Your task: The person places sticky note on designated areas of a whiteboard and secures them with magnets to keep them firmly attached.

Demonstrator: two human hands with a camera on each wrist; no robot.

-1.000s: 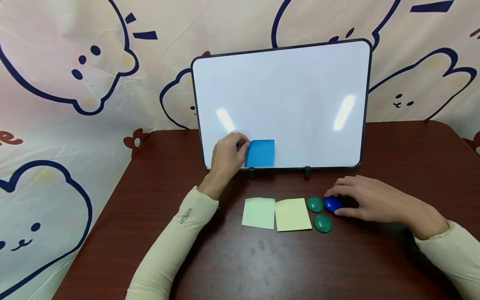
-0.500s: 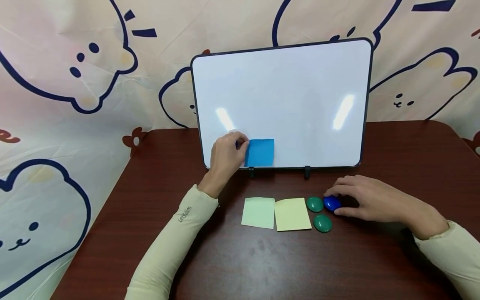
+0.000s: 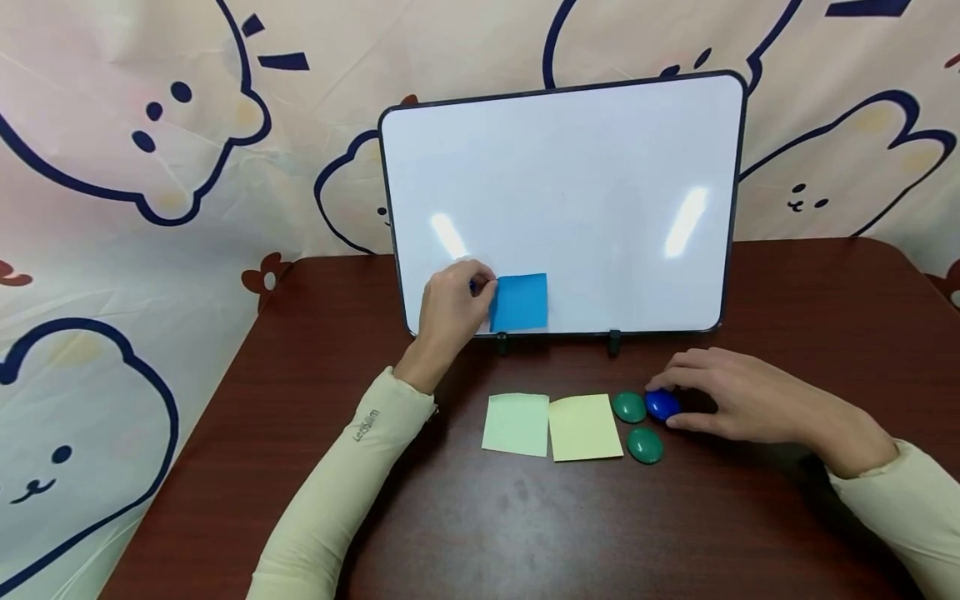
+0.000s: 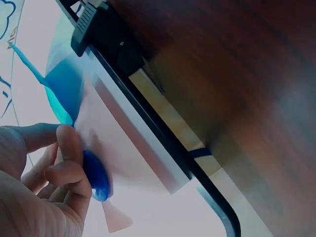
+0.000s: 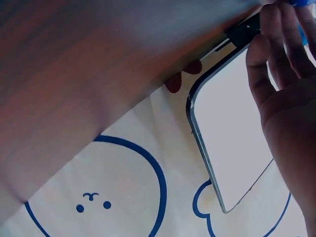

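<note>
My left hand (image 3: 456, 302) pinches the left edge of a blue sticky note (image 3: 520, 302) in front of the whiteboard's lower part (image 3: 600, 192). A blue round magnet (image 4: 96, 176) sits by its curled fingers in the left wrist view; whether they grip it I cannot tell. On the table, my right hand (image 3: 738, 396) has thumb and fingertips on either side of another blue round magnet (image 3: 663, 405). Beside that are two green round magnets, one further back (image 3: 629, 407) and one nearer (image 3: 645, 446). A pale green sticky note (image 3: 516, 425) and a yellow sticky note (image 3: 586, 428) lie left of them.
The whiteboard stands upright on two small black feet, such as the right foot (image 3: 614, 342), towards the back of the dark brown table (image 3: 525, 533). A cartoon-printed cloth (image 3: 337, 75) hangs behind it.
The whole view shifts slightly. The blue note's top rises a little beside the left hand, which keeps its pinch. The right hand stays around the blue magnet.
</note>
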